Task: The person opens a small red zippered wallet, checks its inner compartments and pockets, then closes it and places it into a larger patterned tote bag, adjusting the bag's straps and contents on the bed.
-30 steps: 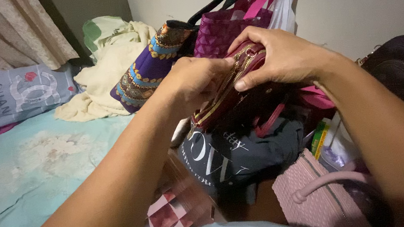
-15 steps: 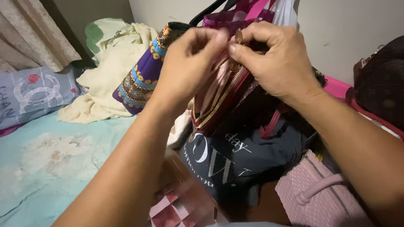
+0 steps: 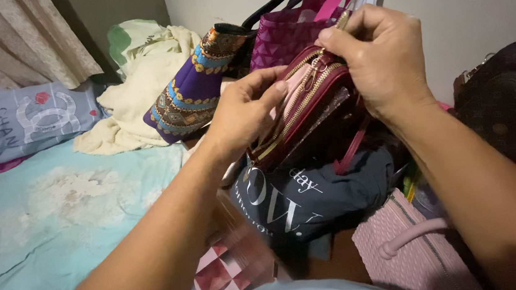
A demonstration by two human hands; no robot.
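A dark red purse point(image 3: 315, 118) with gold zippers is held up over a pile of bags. My left hand point(image 3: 246, 112) grips the purse's lower left side, fingers curled on its edge. My right hand point(image 3: 381, 59) pinches a gold zipper pull point(image 3: 340, 22) at the purse's top corner. One zipper seam looks partly parted, showing a pink lining. A thin red strap point(image 3: 352, 149) hangs from the purse.
Under the purse lies dark printed cloth point(image 3: 312, 199) and a pink woven bag point(image 3: 404, 250). A brown bag point(image 3: 510, 110) sits right, a magenta tote point(image 3: 289, 36) behind, a patterned purple cushion point(image 3: 194, 88) and cream cloth point(image 3: 136, 103) left. A light blue bedsheet point(image 3: 47, 225) and grey pillow point(image 3: 23, 122) fill the left.
Both hands have shifted on the purse: my right hand has risen to its top corner at the zipper pull, and my left hand has slid down to its lower side.
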